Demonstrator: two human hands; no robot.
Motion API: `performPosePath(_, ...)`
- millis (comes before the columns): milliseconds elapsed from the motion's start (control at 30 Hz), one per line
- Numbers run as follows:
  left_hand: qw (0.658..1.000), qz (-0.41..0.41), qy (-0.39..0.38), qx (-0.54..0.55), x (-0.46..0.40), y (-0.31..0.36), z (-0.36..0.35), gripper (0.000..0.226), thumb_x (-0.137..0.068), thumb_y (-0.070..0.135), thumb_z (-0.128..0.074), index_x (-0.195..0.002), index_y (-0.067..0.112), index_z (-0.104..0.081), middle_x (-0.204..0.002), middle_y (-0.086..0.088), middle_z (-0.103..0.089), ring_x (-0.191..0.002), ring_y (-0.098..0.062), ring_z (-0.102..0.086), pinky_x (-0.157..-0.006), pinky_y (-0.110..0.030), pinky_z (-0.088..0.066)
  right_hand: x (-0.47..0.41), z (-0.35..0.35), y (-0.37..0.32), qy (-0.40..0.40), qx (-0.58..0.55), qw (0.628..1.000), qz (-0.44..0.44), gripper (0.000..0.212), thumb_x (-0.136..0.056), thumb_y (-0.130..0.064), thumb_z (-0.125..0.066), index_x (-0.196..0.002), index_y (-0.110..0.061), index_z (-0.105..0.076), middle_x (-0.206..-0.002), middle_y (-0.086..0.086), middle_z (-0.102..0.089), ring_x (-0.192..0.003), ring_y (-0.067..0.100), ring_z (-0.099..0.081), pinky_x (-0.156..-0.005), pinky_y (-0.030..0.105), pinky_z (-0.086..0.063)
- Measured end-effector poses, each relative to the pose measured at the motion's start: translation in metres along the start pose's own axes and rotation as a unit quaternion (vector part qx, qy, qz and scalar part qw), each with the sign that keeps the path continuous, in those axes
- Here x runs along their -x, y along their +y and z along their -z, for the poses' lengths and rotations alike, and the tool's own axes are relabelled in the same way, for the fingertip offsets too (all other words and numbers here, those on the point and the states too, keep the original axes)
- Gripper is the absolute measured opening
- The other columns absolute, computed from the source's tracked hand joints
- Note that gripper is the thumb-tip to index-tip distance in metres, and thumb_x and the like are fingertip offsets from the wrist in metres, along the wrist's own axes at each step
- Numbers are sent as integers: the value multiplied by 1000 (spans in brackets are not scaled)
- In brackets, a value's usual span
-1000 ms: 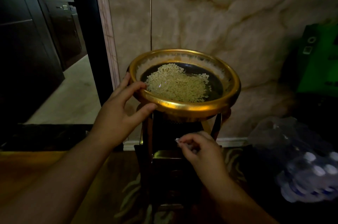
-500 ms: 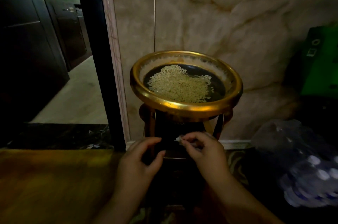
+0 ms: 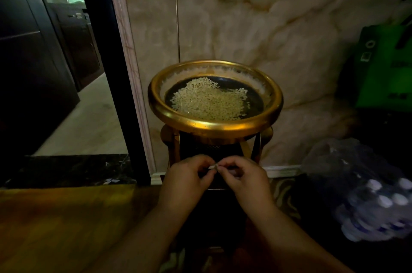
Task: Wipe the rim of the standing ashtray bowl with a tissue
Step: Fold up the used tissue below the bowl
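Seen from above, two bare hands meet low in the middle of a dim view. The left hand and the right hand sit fingertip to fingertip, each with thumb and forefinger pressed together on a small pale scrap of tissue held between them. The other fingers curl loosely inward.

Directly above and beyond the hands stands the ashtray bowl, a wide, round, shallow dish on a dark stand with gold legs. Its thick rolled rim is shiny gold and runs unbroken all the way around; the near edge of the rim is just above the fingertips but not touching them. Inside, the bowl is dark, with a heap of small pale granules covering most of the bottom. A whitish film rings the inner wall under the far rim.

Behind the bowl, close to its far edge, rises a beige marble wall. To the left of the left hand, a dark door frame borders an open doorway onto a light floor. Below that hand lies a brownish floor surface with open room. To the right of the right hand, a plastic-wrapped pack of bottles sits on the floor, and a green bag stands above it, leaving a narrow gap beside the stand.
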State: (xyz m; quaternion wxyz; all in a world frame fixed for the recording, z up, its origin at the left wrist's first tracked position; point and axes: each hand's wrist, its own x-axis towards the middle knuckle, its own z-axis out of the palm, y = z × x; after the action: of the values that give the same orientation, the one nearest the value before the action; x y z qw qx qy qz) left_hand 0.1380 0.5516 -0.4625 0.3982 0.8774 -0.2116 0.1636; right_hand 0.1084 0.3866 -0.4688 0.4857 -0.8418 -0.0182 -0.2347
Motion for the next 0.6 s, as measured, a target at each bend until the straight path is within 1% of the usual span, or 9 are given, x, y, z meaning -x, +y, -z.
performPosePath(100,1000,15,0,-15,-5,1,-5,8,-86,34,-75,-93,38,-71,-85,21,-71,-81,7,-66,-67,-15,-53,-2,0,1,18,44,999,5,15,-85,-22,-78,-88,-36,-74,-91,-15,-62,-80,-3,-64,-67,5,-45)
performPosePath(167,1000,22,9,-20,-9,1,-9,6,-85,34,-75,-90,36,-71,-83,20,-71,-78,6,-66,-65,-17,-53,-3,-1,1,40,81,996,10,12,-84,-25,-78,-89,-35,-75,-87,-17,-55,-78,1,-62,-65,7,-45)
performPosePath(200,999,24,15,-23,-10,2,-11,6,-85,33,-75,-88,35,-71,-82,19,-71,-77,5,-66,-65,-18,-53,-3,-2,1,46,92,995,11,10,-85,-25,-77,-91,-33,-75,-86,-16,-55,-75,3,-62,-66,10,-47)
performPosePath(267,998,34,26,-34,-12,4,-14,6,-85,33,-75,-88,35,-70,-82,17,-72,-76,3,-66,-65,-20,-52,-4,-4,0,48,105,993,3,9,-87,-26,-75,-94,-31,-74,-86,-12,-58,-74,5,-61,-69,25,-53)
performPosePath(300,998,42,32,-41,-11,4,-16,6,-85,33,-75,-90,35,-71,-83,16,-73,-76,0,-67,-65,-22,-52,-5,-5,-1,44,116,992,-4,9,-88,-28,-74,-96,-31,-74,-87,-10,-60,-75,6,-61,-69,30,-54)
performPosePath(400,996,61,45,-50,-11,5,-19,7,-87,31,-74,-94,32,-73,-87,12,-74,-78,-5,-68,-65,-23,-51,-8,-8,-3,22,157,987,-27,11,-91,-34,-68,-102,-34,-71,-93,-8,-64,-80,11,-64,-71,31,-53)
performPosePath(467,996,72,43,-31,-10,6,-22,11,-88,29,-73,-99,30,-74,-91,11,-76,-82,-7,-70,-69,-26,-54,-10,-11,-2,13,167,985,-37,15,-93,-35,-65,-107,-33,-70,-99,-6,-68,-86,13,-66,-73,31,-52)
performPosePath(533,996,84,38,-9,-9,8,-24,16,-90,28,-72,-105,28,-75,-95,10,-76,-86,-7,-71,-73,-29,-57,-12,-14,0,22,149,987,-52,15,-93,-32,-64,-107,-32,-69,-99,-7,-71,-89,13,-67,-72,28,-49)
performPosePath(600,995,88,38,9,-7,9,-26,19,-90,27,-72,-109,28,-74,-98,9,-77,-89,-6,-71,-76,-29,-58,-13,-16,2,30,94,992,-83,15,-92,-27,-66,-105,-34,-69,-97,-10,-72,-89,11,-68,-74,27,-51)
